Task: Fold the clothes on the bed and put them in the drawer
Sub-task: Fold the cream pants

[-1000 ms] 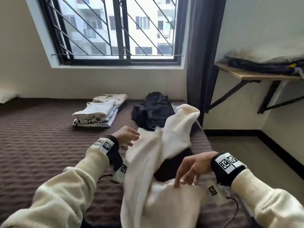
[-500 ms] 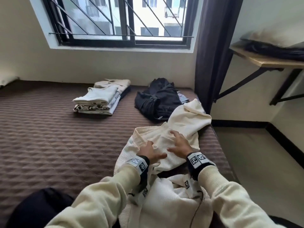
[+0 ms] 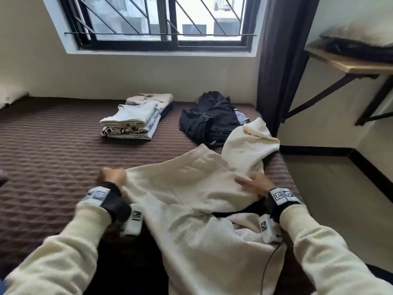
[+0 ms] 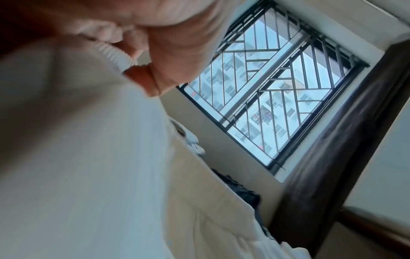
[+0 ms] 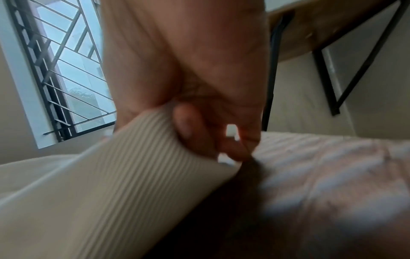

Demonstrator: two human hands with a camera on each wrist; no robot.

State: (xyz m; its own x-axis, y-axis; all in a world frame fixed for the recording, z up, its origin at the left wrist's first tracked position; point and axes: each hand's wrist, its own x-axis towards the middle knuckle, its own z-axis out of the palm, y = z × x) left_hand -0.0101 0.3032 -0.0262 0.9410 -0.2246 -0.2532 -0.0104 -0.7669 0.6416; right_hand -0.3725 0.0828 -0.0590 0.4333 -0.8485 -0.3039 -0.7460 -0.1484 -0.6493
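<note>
Both the left hand (image 3: 112,176) and right hand (image 3: 255,185) pinch the ribbed edge of the cream sweater (image 3: 191,188), stretched between their fingers.

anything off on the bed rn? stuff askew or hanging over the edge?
Mostly tidy. The dark garment lies crumpled, unfolded, beside the neat folded stack. The cream sweater, gripped by the left hand and right hand, has one bunched end at the bed's right edge.

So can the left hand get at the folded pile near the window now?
Probably not yet: the left hand grips the cream garment's edge. Bare bedspread lies between it and the folded pile.
</note>
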